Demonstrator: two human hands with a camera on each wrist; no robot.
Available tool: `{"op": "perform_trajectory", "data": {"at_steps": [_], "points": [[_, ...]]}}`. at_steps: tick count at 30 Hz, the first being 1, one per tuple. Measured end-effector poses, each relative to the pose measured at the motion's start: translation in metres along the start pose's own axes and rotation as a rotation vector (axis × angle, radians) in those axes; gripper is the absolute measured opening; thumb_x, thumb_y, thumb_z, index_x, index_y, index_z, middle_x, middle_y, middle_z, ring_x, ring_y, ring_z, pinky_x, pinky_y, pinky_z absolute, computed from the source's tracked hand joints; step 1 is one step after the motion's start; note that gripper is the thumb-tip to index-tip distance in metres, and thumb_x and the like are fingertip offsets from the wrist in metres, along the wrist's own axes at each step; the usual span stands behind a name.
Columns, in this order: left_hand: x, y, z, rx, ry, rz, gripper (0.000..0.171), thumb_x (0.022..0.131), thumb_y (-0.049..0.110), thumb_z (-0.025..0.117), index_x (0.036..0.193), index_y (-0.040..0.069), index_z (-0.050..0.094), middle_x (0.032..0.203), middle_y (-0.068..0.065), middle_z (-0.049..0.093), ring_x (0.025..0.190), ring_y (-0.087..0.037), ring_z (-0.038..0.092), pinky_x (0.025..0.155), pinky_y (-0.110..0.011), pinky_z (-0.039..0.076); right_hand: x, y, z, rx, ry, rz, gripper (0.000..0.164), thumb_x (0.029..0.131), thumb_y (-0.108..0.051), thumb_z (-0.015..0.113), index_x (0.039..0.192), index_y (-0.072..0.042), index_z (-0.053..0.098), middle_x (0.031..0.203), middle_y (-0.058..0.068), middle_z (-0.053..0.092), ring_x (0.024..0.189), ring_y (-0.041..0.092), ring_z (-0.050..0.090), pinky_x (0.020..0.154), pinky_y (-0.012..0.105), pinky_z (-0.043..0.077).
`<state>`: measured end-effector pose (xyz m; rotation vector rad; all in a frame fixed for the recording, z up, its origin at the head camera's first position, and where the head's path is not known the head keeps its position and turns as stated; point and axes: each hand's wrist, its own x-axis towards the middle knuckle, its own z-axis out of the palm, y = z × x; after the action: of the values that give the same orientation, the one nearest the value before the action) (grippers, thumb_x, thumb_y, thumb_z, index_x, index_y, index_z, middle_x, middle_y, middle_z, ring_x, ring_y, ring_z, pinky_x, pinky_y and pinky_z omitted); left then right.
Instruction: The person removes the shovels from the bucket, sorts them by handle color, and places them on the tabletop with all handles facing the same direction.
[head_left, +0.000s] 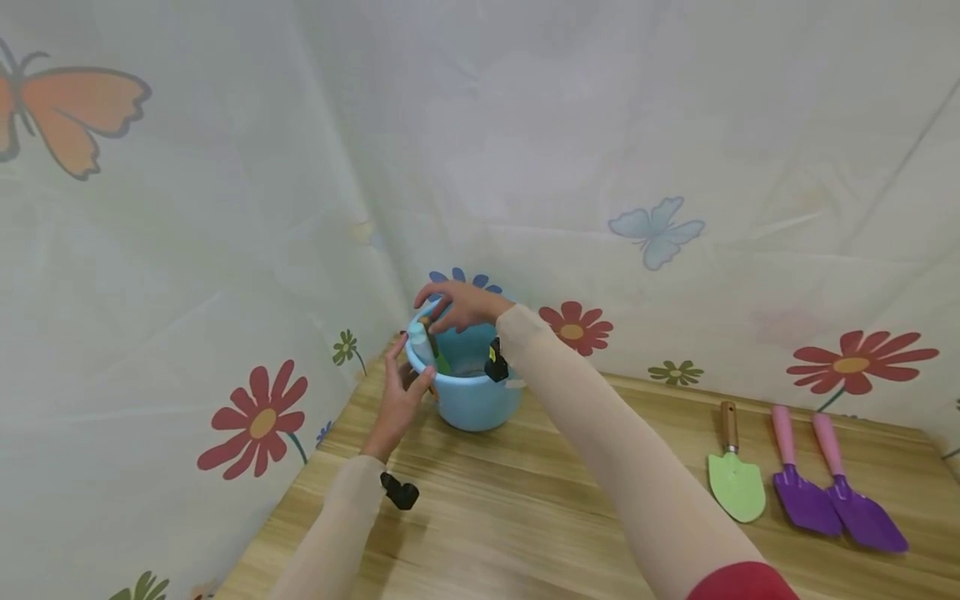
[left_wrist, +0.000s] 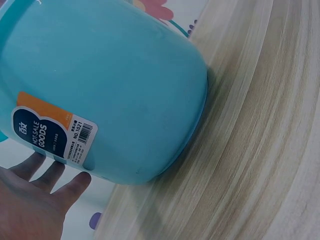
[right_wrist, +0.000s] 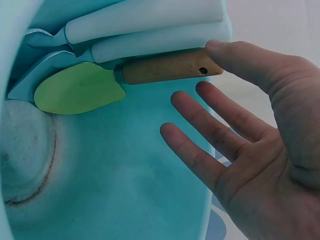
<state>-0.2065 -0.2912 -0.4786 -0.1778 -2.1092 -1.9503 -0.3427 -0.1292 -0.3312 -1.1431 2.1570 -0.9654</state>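
A light blue bucket [head_left: 476, 404] stands on the wooden table by the wall corner. My left hand [head_left: 397, 408] steadies its left side, thumb near the rim; in the left wrist view the extended fingers [left_wrist: 72, 190] touch the outside, beside a sticker [left_wrist: 55, 130]. Inside lean a small green trowel [right_wrist: 82, 90] with a wooden handle and two blue shovels [right_wrist: 155, 20] with pale handles. Over the opening is my right hand [head_left: 465, 304], fingers spread and gripping nothing. Its thumb tip lies right at the end of the trowel's wooden handle.
To the right on the tabletop [head_left: 525, 508] lie a second green trowel [head_left: 735, 483] with a wooden handle and two purple shovels [head_left: 806, 500] with pink handles. A flower-and-butterfly printed sheet [head_left: 480, 167] hangs behind and along the left.
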Motion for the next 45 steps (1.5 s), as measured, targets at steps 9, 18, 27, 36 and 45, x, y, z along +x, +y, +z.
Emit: {"op": "perform_trajectory", "data": {"at_steps": [9, 18, 27, 36, 45], "points": [[-0.007, 0.02, 0.003, -0.007, -0.016, -0.013, 0.078, 0.104, 0.02, 0.06, 0.163, 0.019, 0.009, 0.16, -0.028, 0.027, 0.146, -0.045, 0.034, 0.112, -0.059, 0.037, 0.003, 0.001, 0.002, -0.033, -0.019, 0.0, 0.035, 0.098, -0.006, 0.069, 0.132, -0.01, 0.062, 0.136, 0.016, 0.063, 0.117, 0.028, 0.065, 0.096, 0.055, 0.053], [-0.008, 0.02, 0.004, -0.009, -0.026, -0.016, 0.08, 0.105, 0.022, 0.06, 0.164, 0.019, 0.006, 0.161, -0.029, 0.023, 0.146, -0.047, 0.031, 0.112, -0.063, 0.035, 0.005, 0.002, 0.004, -0.024, -0.016, 0.025, 0.032, 0.098, -0.004, 0.07, 0.127, -0.011, 0.062, 0.135, 0.016, 0.063, 0.118, 0.031, 0.064, 0.098, 0.055, 0.052], [-0.006, 0.021, 0.005, 0.002, -0.028, -0.009, 0.078, 0.105, 0.02, 0.059, 0.164, 0.02, 0.006, 0.159, -0.029, 0.026, 0.146, -0.044, 0.034, 0.111, -0.059, 0.038, 0.008, -0.001, 0.006, -0.037, 0.014, 0.012, 0.024, 0.096, -0.001, 0.071, 0.117, -0.009, 0.062, 0.133, 0.017, 0.063, 0.115, 0.031, 0.065, 0.094, 0.053, 0.055], [-0.007, 0.024, 0.007, 0.012, -0.024, -0.011, 0.078, 0.105, 0.019, 0.059, 0.164, 0.018, 0.007, 0.16, -0.029, 0.026, 0.146, -0.045, 0.033, 0.11, -0.063, 0.038, 0.007, 0.0, 0.007, -0.053, 0.022, 0.004, 0.021, 0.097, -0.003, 0.07, 0.115, -0.01, 0.062, 0.129, 0.014, 0.066, 0.112, 0.029, 0.067, 0.092, 0.051, 0.056], [-0.007, 0.022, 0.008, 0.013, -0.019, -0.01, 0.078, 0.105, 0.016, 0.058, 0.164, 0.015, 0.006, 0.159, -0.029, 0.027, 0.145, -0.046, 0.034, 0.11, -0.062, 0.038, 0.006, 0.004, 0.006, -0.059, 0.044, -0.003, 0.021, 0.097, -0.004, 0.07, 0.116, -0.008, 0.061, 0.127, 0.014, 0.068, 0.111, 0.029, 0.064, 0.095, 0.051, 0.055]]}}
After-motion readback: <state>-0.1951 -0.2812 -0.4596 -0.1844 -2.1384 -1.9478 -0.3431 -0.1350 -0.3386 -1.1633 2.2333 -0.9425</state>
